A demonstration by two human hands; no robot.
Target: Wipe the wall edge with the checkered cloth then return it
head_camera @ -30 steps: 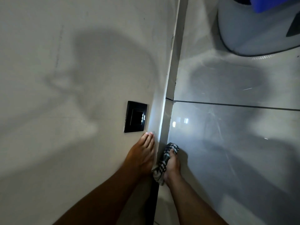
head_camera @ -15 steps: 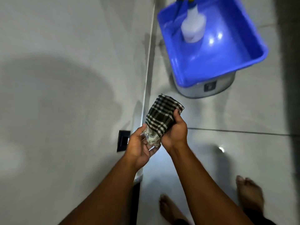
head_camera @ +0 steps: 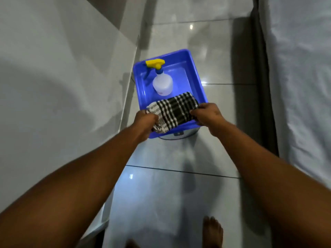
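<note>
Half a second back I had the cloth bunched between both hands up by the wall; now both arms reach forward over the tub and the cloth is stretched between them. My left hand (head_camera: 145,120) is curled closed on the cloth's left end, fingers folded over a gathered bit of fabric at the tub's near-left corner. My right hand (head_camera: 207,113) grips the opposite end, fingers tucked under the fabric and knuckles up, above the near-right part of the rim. Between them the checkered cloth (head_camera: 172,111) spans the near side of the blue tub (head_camera: 195,74); I cannot tell whether it touches the tub's floor. Farther in, a white spray bottle (head_camera: 162,84) with a yellow trigger head stands upright on the tub's floor, just beyond the cloth. Under the tub a grey rounded base (head_camera: 179,136) peeks out. Around it lies glossy floor tile (head_camera: 161,194), with the pale wall (head_camera: 62,77) on the left and a white sheeted bed (head_camera: 300,77) on the right. One bare foot (head_camera: 212,231) shows at the bottom edge.
</note>
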